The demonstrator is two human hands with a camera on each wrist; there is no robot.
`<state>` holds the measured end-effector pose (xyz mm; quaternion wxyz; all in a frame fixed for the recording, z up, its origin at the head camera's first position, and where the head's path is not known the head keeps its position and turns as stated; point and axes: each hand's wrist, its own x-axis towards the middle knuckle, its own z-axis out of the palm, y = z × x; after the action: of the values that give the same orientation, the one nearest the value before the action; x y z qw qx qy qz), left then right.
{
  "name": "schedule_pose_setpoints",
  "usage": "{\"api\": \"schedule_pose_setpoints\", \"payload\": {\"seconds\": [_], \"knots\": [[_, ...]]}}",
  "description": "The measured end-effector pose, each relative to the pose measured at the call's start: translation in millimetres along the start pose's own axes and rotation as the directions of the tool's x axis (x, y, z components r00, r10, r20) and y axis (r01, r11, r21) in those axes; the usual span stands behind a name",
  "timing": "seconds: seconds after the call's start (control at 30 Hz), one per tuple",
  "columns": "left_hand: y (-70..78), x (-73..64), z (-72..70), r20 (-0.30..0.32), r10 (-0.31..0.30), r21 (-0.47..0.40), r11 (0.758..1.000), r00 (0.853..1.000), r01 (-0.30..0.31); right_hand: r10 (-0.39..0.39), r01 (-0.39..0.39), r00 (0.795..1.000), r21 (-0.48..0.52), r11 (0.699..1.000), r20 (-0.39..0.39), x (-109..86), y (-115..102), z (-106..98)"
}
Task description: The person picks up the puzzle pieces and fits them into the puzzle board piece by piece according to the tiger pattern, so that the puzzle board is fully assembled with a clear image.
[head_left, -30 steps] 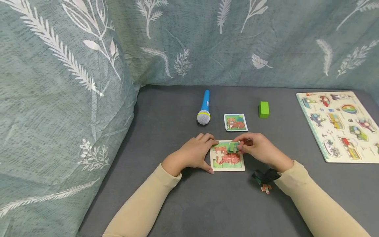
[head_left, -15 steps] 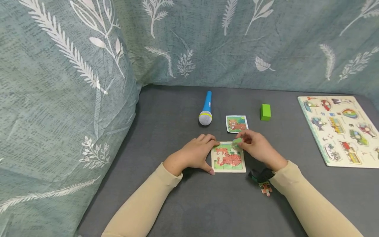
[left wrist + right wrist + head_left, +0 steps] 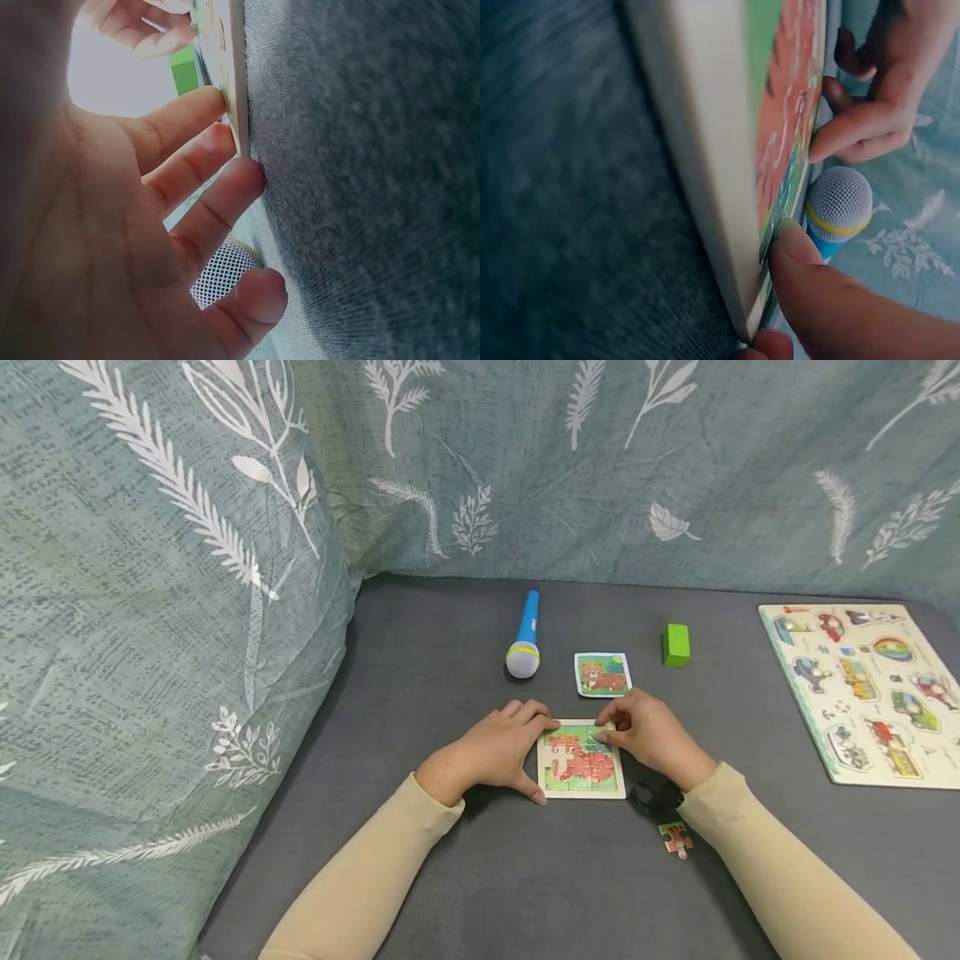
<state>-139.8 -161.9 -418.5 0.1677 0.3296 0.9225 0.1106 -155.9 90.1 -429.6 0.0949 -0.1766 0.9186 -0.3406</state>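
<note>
A tiger jigsaw puzzle (image 3: 581, 768) in a pale wooden frame lies on the dark cloth, with a pale bare spot at its left side. My left hand (image 3: 487, 753) rests along its left side, fingertips at the upper left corner and thumb by the lower left one. In the left wrist view its fingers (image 3: 225, 202) stretch to the frame's edge. My right hand (image 3: 654, 735) pinches a green puzzle piece at the upper right corner, mostly hidden by the fingers; in the right wrist view the thumb (image 3: 799, 247) lies on the puzzle's face.
Loose puzzle pieces (image 3: 677, 840) lie by the right wrist's black strap (image 3: 656, 797). Behind the puzzle are a tiger picture card (image 3: 603, 675), a blue toy microphone (image 3: 525, 639) and a green block (image 3: 676, 646). A vehicle puzzle board (image 3: 862, 693) lies at the right.
My right hand has lifted and tilted the green piece at the upper right, then lowered it flat into that corner. My left hand stays in place; the head view has shifted slightly.
</note>
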Motion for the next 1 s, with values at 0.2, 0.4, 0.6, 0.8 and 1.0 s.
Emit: {"api": "schedule_pose_setpoints", "payload": {"seconds": [0.2,0.4,0.6,0.8,1.0], "knots": [[-0.1,0.2,-0.1,0.004,0.002,0.002,1.0,1.0,-0.002,-0.04,0.039,0.999,-0.044,0.998,-0.002,-10.2,-2,-8],[1.5,2.7,2.6,0.002,0.013,-0.003,1.0,1.0,-0.013,-0.021,0.033,0.997,-0.154,0.988,0.077,-53.7,2,-32],[1.3,-0.4,0.7,0.004,0.003,0.005,1.0,1.0,-0.003,0.023,0.03,0.982,-0.27,0.963,0.189,-98.6,6,-29],[-0.2,-4.8,-3.4,0.0,-0.009,-0.003,1.0,1.0,0.009,-0.06,0.099,0.977,-0.186,0.978,0.203,-112.1,8,-16],[-0.4,-3.2,-2.5,0.012,-0.015,-0.006,1.0,1.0,0.015,-0.085,0.102,0.956,-0.048,0.994,0.281,-106.4,8,-19]]}}
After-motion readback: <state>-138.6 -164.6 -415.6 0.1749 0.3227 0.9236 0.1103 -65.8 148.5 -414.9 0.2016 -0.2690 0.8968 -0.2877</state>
